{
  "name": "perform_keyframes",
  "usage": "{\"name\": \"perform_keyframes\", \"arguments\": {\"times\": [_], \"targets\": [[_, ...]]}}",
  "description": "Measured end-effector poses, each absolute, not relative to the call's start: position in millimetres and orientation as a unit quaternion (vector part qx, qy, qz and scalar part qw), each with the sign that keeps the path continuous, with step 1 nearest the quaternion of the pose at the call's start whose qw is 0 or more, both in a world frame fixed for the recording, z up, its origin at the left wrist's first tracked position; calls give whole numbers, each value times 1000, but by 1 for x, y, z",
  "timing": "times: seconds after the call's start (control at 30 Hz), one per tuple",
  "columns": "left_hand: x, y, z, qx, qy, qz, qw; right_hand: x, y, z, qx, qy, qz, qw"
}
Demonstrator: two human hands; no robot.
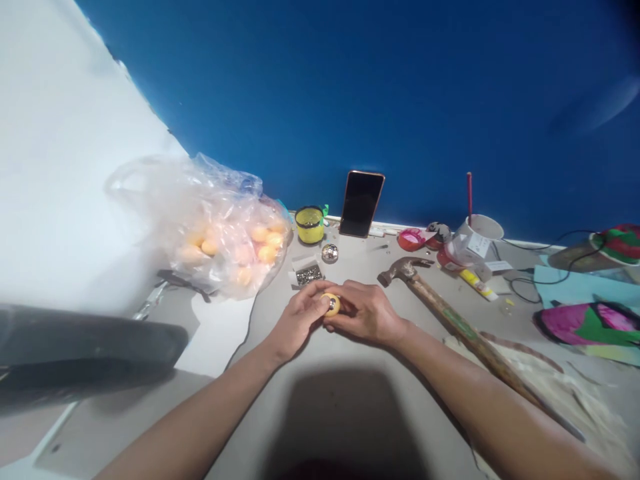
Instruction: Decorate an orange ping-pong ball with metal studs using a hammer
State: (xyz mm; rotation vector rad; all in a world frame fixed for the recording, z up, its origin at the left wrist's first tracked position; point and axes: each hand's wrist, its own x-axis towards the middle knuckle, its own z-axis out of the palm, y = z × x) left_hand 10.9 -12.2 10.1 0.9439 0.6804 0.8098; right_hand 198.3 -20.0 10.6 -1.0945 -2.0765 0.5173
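Note:
Between my two hands is a small yellow ball (334, 311), like a table-tennis ball, with a shiny silver patch on its near side. My left hand (303, 319) is closed on the ball from the left, thumb close to the silver patch. Round its right side curl the fingers of my right hand (369, 312); some fingertips are hidden. Just beyond sits a small open box (309, 275) of shiny metal pieces, which look like thumbtacks. A silver-studded ball (330, 253) rests behind it.
A clear plastic bag (233, 233) of yellow-orange balls stands left. Behind are a yellow cup (310, 225) and an upright phone (362, 203). To the right lie a claw hammer (450, 317), a white cup (477, 233), a glue tube (477, 285) and a pink-and-green piece (590, 323).

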Motion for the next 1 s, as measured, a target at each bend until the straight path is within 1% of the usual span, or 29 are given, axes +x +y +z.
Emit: {"name": "perform_keyframes", "arguments": {"times": [0.13,0.33,0.47,0.53,0.67,0.87,1.0], "targets": [[9,-8,9,386,294,377,789,197,-20,15,-443,-772,235,391],[6,-6,10,359,286,370,807,197,-19,20,-453,-713,323,427],[5,-7,11,363,289,376,802,199,-16,20,-398,-681,447,422],[5,-7,12,367,297,376,797,200,-15,21,-373,-675,484,414],[5,-8,12,369,303,371,796,200,-15,23,-373,-692,476,395],[6,-7,11,376,298,370,795,201,-18,24,-342,-692,520,365],[8,-7,11,368,306,376,793,201,-19,22,-367,-691,507,361]]}}
